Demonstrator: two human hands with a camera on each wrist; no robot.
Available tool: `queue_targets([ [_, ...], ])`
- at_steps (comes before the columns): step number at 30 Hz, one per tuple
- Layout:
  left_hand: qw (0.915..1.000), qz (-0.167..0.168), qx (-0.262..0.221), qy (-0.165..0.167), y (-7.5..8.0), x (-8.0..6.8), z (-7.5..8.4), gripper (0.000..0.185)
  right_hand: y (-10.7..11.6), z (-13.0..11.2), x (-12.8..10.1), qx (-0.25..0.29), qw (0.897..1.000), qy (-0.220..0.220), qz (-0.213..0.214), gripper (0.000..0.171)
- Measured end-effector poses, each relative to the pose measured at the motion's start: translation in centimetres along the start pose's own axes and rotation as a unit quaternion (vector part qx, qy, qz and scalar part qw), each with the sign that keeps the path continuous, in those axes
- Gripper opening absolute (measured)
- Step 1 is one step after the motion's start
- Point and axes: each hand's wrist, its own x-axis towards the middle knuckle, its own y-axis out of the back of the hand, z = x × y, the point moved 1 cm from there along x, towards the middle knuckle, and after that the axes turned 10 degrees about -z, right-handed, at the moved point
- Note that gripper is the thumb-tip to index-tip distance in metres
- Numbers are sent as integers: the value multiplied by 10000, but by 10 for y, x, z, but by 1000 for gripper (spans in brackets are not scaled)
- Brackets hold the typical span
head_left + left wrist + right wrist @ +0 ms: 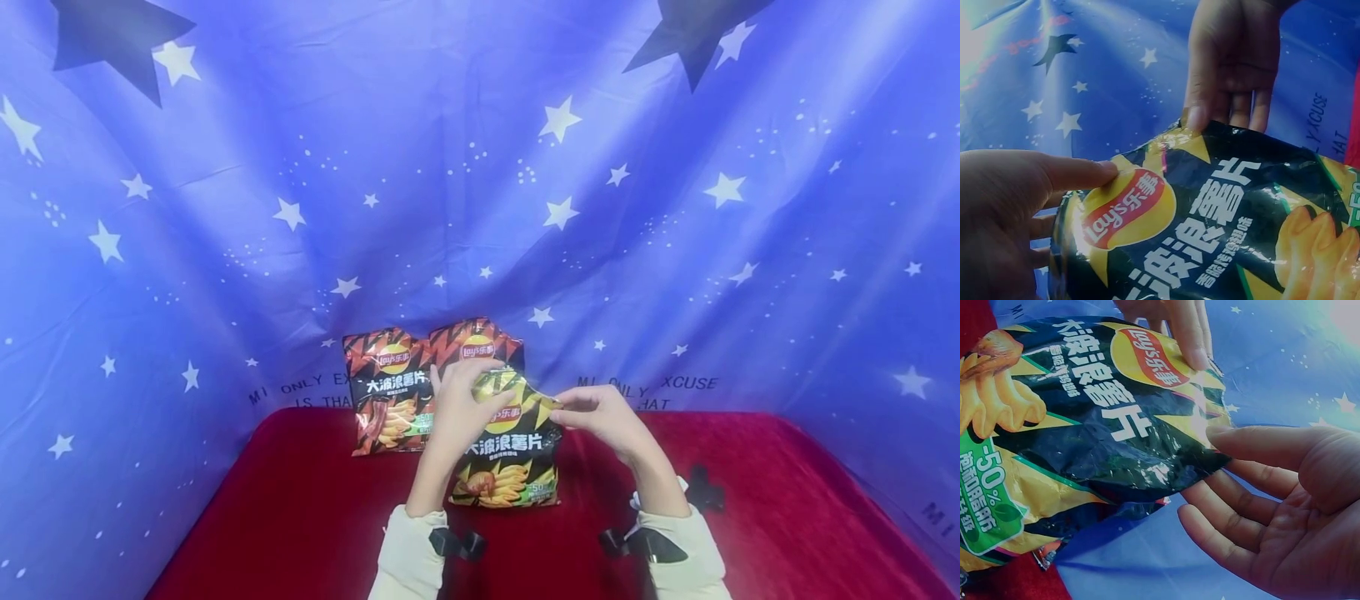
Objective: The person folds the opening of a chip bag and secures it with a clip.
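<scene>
A black and yellow potato chip bag (536,458) stands on the red cloth, its printed front facing me. My left hand (459,408) pinches the bag's top edge near the logo, thumb on the front and the other fingers behind, as the left wrist view shows. At the top right corner, my right hand (603,417) pinches the bag between thumb and fingers. In the right wrist view the thumb of the right hand (1279,506) lies on the front of the bag (1104,469), while the lower fingers are spread below the corner.
Two red and black chip bags stand behind, one at the left (375,387) and one (442,342) partly hidden by my left hand. They are near a blue star-printed curtain (450,233). Red cloth (300,517) covers the table. A dark shape (705,490) lies right of my right wrist.
</scene>
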Motion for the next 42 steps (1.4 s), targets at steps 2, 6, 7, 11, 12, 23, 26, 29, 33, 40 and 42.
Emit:
queue_targets([
  [2, 10000, 63, -52, -39, -1, 0, 1, 37, -2, -1, 1, -81, 10000, 44, 20, 32],
  [6, 9996, 26, -287, -80, 2, -1, 1, 32, -5, -1, 2, -176, 9998, 90, 24, 30],
  [7, 9993, -21, -364, -90, 4, -1, 1, 32, -6, -1, 2, -194, 9998, 96, 12, 29],
  [11, 9980, -325, -539, -94, 11, -2, 0, 30, -5, -2, 1, -246, 9997, 64, 27, 28],
  [12, 9974, -395, -591, -97, 13, -2, 0, 30, -5, -2, 1, -263, 9996, 67, 39, 28],
  [23, 9936, -427, -1025, -192, 17, -2, -8, 25, -6, -3, -1, -193, 9997, 151, 6, 26],
  [26, 9934, -331, -1068, -266, 17, -1, -10, 22, -7, -4, -1, -171, 9996, 213, 10, 27],
  [29, 9929, -288, -1113, -308, 17, 0, -10, 19, -7, -4, 0, -142, 9996, 232, 28, 26],
  [33, 9918, -364, -1201, -257, 18, -1, -13, 17, -7, -2, 0, -92, 9996, 276, -28, 25],
  [40, 9868, -791, -1379, -299, 24, -2, -18, 20, -5, 1, 2, -32, 9984, 449, -356, 24],
  [42, 9860, -887, -1378, -292, 26, -2, -18, 21, -4, 2, 3, -37, 9975, 550, -433, 22],
])
